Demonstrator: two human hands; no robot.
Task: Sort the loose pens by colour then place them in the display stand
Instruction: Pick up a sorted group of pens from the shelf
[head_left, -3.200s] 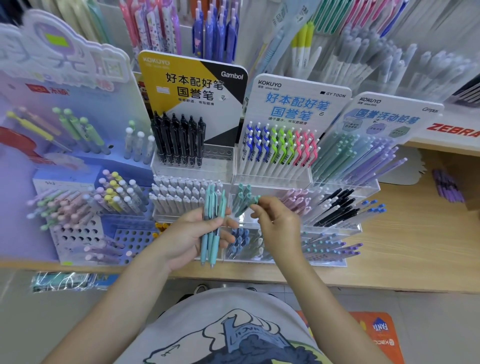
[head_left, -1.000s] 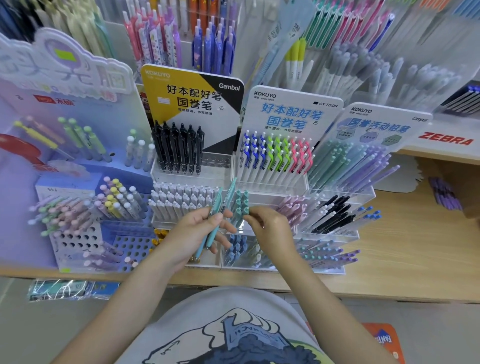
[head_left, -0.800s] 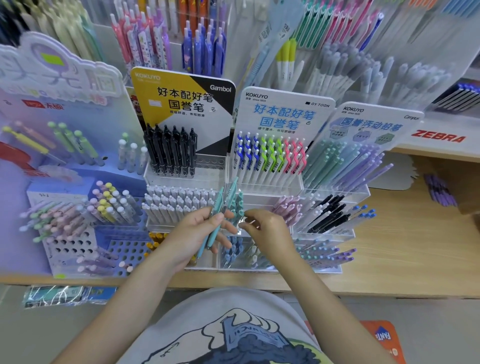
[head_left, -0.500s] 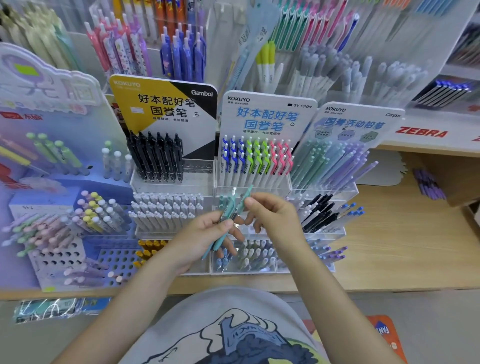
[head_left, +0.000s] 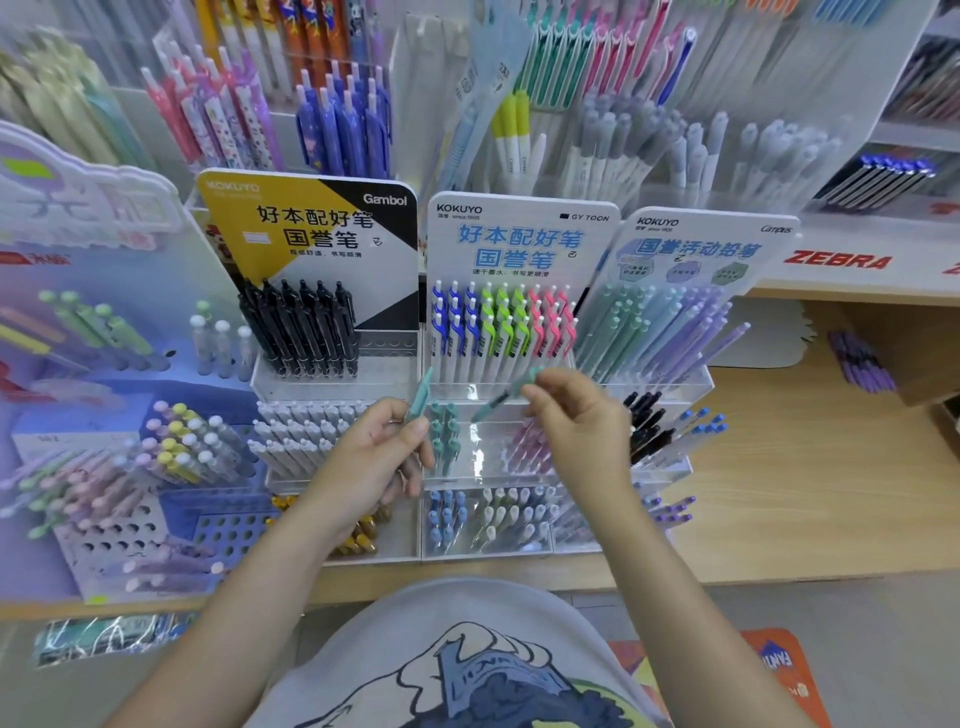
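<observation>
Right hand (head_left: 582, 431) fingers (head_left: 540, 395) pinch one teal pen (head_left: 506, 397), lifted clear and slanting toward 8 o'clock; left hand (head_left: 371, 462) fingers (head_left: 415, 426) curl round the last teal pen (head_left: 420, 396), tip up at 12. Between the hands, the teal row (head_left: 445, 436) in the clear acrylic display stand (head_left: 519, 467) on the counter (head_left: 779, 493) already holds several. Judged near the end of the teal batch: two pens left to slot, no other loose pens visible.

The teal pen (head_left: 506, 397) in the right hand (head_left: 582, 431) is motion-blurred; the left hand (head_left: 374, 462) hides most of its pen (head_left: 418, 399); left of that, the purple stand (head_left: 78, 322) is blurred, cropped.
</observation>
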